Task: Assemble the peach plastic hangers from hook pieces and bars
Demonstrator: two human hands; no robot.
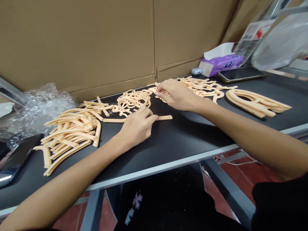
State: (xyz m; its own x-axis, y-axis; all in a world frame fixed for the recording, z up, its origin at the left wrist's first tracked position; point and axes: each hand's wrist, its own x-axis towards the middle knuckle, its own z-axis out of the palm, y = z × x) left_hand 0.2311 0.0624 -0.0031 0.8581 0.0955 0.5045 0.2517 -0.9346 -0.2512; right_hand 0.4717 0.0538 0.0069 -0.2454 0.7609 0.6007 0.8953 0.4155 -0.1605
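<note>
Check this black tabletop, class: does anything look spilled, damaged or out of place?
The crumpled clear plastic wrapping looks out of place: at the left, it lies bunched beside the jumbled pile of curved peach strips, like discarded packaging. Nothing is plainly spilled or broken.

This looks like a workshop: heaped peach-coloured parts (72,131) lie on a metal-framed bench (173,141), cardboard (96,41) at twelve o'clock, plastic wrap (45,104) at nine.
</note>
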